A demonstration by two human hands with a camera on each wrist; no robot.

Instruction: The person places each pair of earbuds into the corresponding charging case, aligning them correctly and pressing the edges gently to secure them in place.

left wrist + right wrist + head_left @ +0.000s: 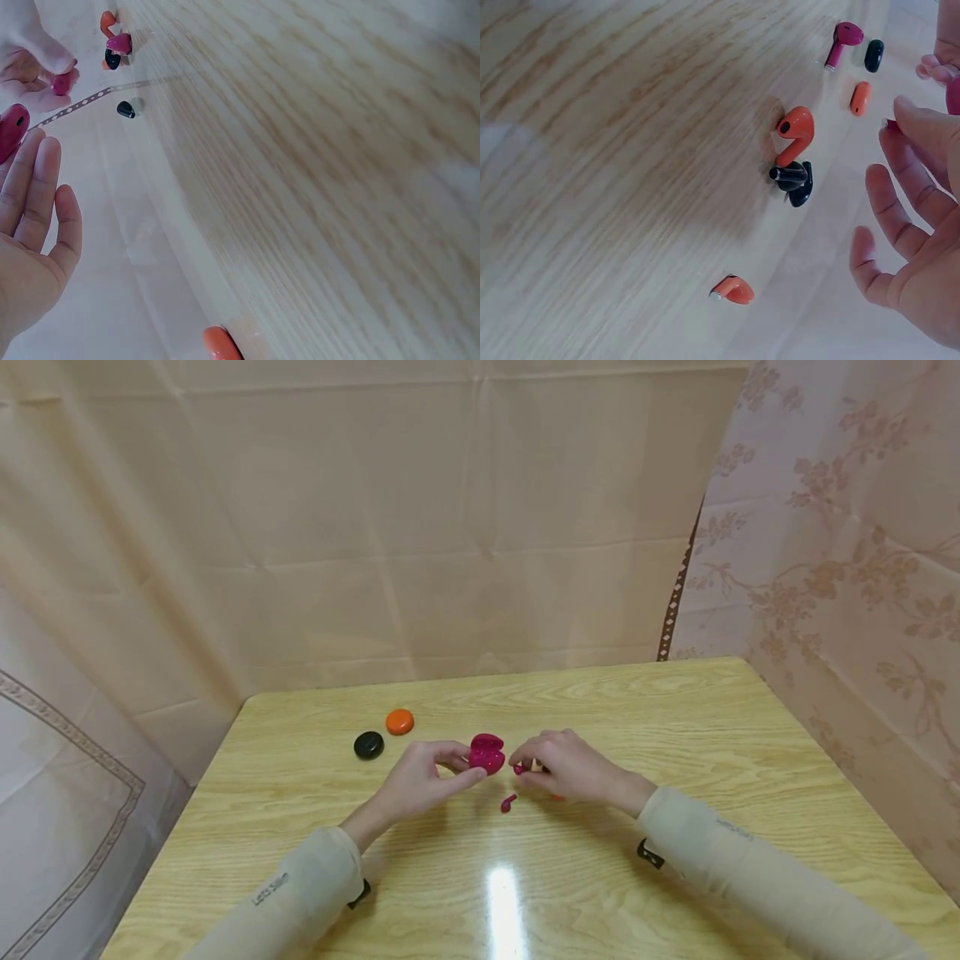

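Observation:
My left hand [423, 781] holds a magenta earbud case [486, 760] between thumb and fingers, its lid raised. Just to the right, my right hand [573, 766] pinches a magenta earbud [519, 769] with thumb and forefinger, close beside the case. In the right wrist view only the tip of that earbud [890, 125] shows, and the other fingers are spread loosely. A second magenta earbud [507, 804] lies on the table below the gap between the hands.
Toward the back left of the wooden table [300, 827] sit a closed black case [369, 745] and a closed orange case [400, 722]. Under and beyond the right hand lie an orange earbud [799, 124], black earbuds [800, 184] and another orange earbud [735, 290].

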